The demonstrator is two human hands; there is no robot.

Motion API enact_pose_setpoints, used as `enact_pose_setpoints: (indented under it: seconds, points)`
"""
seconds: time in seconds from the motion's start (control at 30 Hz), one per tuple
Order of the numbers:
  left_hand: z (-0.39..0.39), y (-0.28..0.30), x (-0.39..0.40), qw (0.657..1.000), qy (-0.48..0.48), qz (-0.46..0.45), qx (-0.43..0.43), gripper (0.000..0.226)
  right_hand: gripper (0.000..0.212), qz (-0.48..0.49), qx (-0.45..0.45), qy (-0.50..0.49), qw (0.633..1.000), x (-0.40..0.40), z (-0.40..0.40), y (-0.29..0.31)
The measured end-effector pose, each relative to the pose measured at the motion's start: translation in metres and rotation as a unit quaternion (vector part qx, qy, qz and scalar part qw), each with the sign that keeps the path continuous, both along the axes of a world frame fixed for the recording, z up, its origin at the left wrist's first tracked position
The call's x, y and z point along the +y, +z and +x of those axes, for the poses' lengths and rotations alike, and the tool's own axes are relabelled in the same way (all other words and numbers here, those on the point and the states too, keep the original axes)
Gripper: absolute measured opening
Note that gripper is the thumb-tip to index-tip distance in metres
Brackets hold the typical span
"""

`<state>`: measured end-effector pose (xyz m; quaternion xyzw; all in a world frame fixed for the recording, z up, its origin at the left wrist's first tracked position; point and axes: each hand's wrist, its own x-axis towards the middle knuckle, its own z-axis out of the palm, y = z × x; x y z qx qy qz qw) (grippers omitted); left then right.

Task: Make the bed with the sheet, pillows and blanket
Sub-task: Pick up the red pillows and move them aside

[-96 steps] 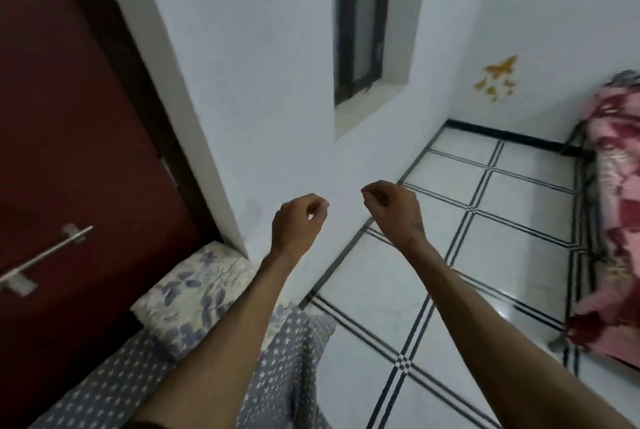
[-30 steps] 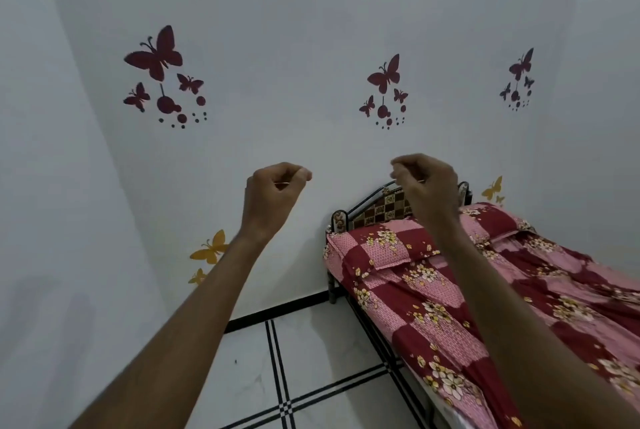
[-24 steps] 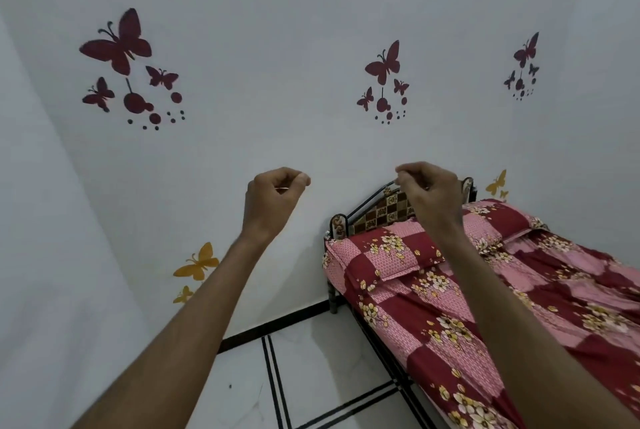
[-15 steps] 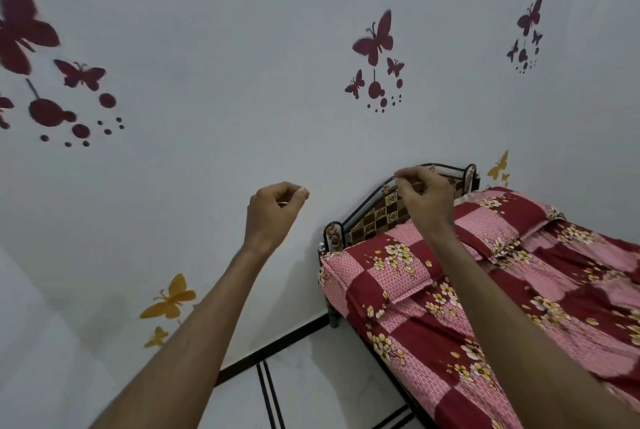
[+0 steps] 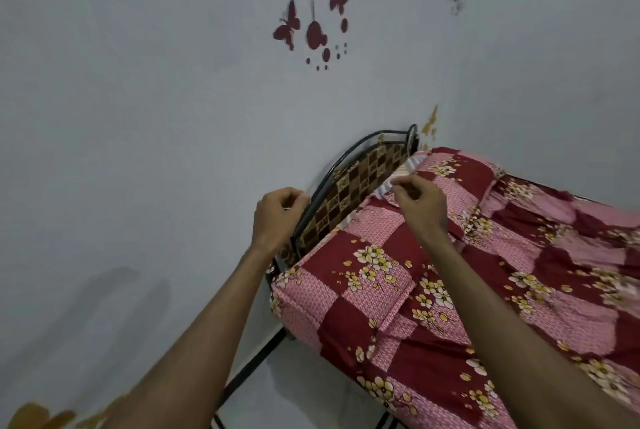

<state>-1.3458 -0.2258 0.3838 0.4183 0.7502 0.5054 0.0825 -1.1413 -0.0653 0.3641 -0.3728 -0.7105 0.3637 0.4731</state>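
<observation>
The bed's black metal headboard (image 5: 360, 179) with a brown checked panel stands against the wall. Two pillows lie at the bed's head, both in pink and maroon floral checks: the near pillow (image 5: 346, 283) and the far pillow (image 5: 457, 172). A sheet (image 5: 554, 272) in the same pattern covers the mattress, wrinkled on the right. My left hand (image 5: 277, 217) is in front of the headboard's curved rail, fingers pinched, with nothing visible in it. My right hand (image 5: 419, 207) hovers over the gap between the pillows, also pinched. A bit of striped fabric (image 5: 401, 172) shows there.
A white wall with maroon butterfly stickers (image 5: 311, 23) rises behind the bed. A yellow butterfly sticker (image 5: 38, 418) is low on the left. White floor with a black skirting line (image 5: 249, 366) runs beside the bed's left side.
The view has turned from the door side to the bed and closed in on its head. Both pinched hands have come down to the headboard and pillows.
</observation>
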Motion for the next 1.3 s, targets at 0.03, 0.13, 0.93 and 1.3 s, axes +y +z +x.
enact_pose_setpoints:
  seconds: [0.03,0.13,0.93,1.3]
  points:
    - [-0.020,-0.008,0.020,1.000,-0.011,-0.015,-0.011,0.016,0.014,-0.011,-0.009,-0.020,1.000,0.013,-0.011,-0.008]
    - [-0.059,-0.036,0.070,0.997,-0.037,-0.056,-0.042,0.015,0.014,-0.063,-0.019,-0.069,0.995,0.042,-0.029,-0.035]
    - [-0.155,-0.380,0.344,0.844,-0.167,-0.460,-0.219,0.088,0.106,-0.536,-0.051,-0.215,0.814,0.167,-0.083,-0.386]
    - [-0.163,-0.358,0.341,0.861,-0.222,-0.403,-0.217,0.099,0.083,-0.492,0.045,-0.275,0.825,0.148,-0.091,-0.347]
